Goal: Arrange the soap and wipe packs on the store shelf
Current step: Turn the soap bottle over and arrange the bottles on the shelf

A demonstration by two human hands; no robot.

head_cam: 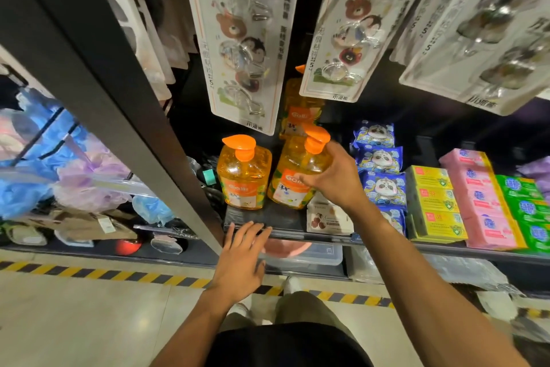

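My right hand (333,176) grips an orange pump bottle of liquid soap (293,176), tilted a little on the black shelf (285,222). A second orange soap bottle (244,177) stands upright just left of it, and a third (299,112) stands behind, partly hidden by hanging packs. My left hand (241,259) rests with straight fingers on the shelf's front edge. To the right lie a white wipe pack (326,216), a column of blue panda wipe packs (381,167), yellow-green soap boxes (434,206), pink soap boxes (483,200) and green ones (526,206).
Blister cards of cartoon hooks (241,39) hang close above the bottles. A dark upright post (119,98) bounds the shelf on the left, with blue and purple bath sponges (44,158) beyond it. Clear plastic boxes (309,255) sit on the shelf below. Hazard tape (104,273) lines the floor.
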